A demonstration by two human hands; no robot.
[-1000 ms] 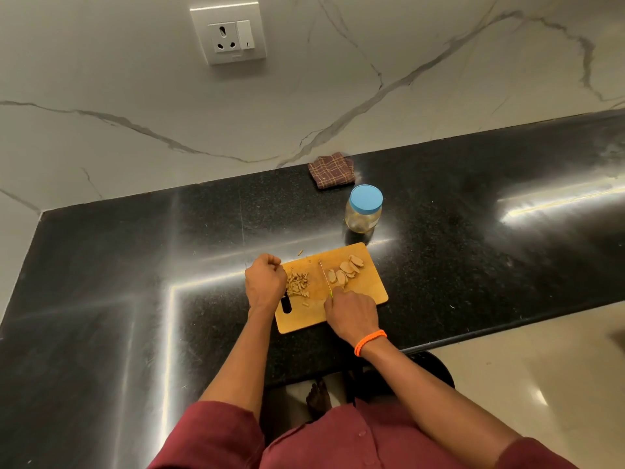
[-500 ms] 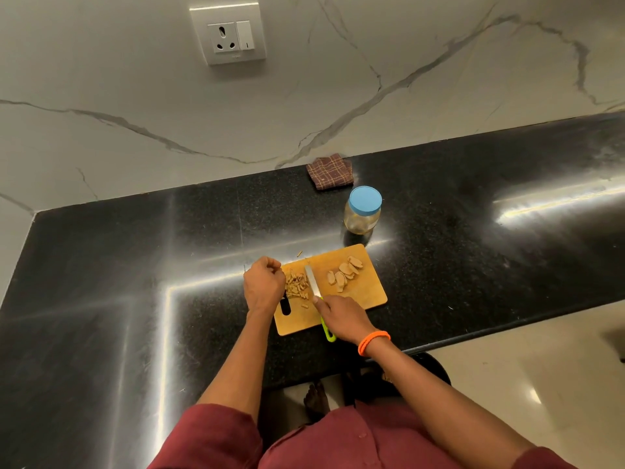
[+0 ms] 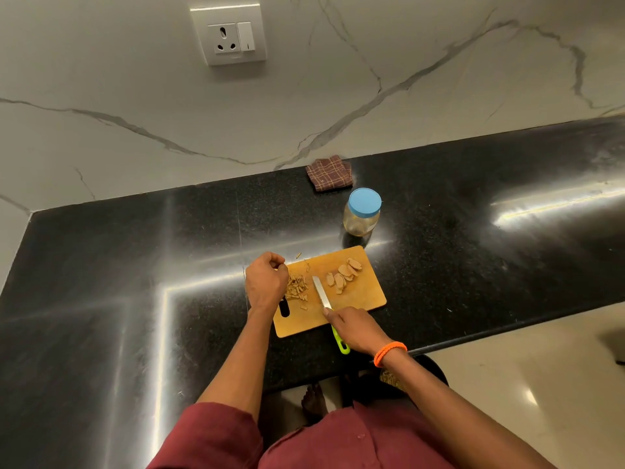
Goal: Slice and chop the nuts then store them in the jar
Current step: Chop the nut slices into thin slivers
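Note:
A wooden cutting board (image 3: 365, 299) lies on the black counter near its front edge. A pile of chopped nut strips (image 3: 297, 288) sits on the board's left part, and several nut slices (image 3: 343, 274) lie on its right part. My left hand (image 3: 265, 280) hovers at the board's left edge beside the strips, fingers curled; whether it pinches a piece is not clear. My right hand (image 3: 358, 330) holds the green handle of a knife (image 3: 321, 294), whose blade lies flat on the board between the two piles. A glass jar with a blue lid (image 3: 362, 212) stands closed just behind the board.
A folded brown checked cloth (image 3: 330, 172) lies against the marble wall behind the jar. A wall socket (image 3: 229, 34) is above. The black counter (image 3: 135, 265) stretches left and right; its front edge drops to a tiled floor at right.
The knife went from upright with its edge on the board to lying flat, and my right hand slid back toward me along the handle. My left hand stayed by the strips.

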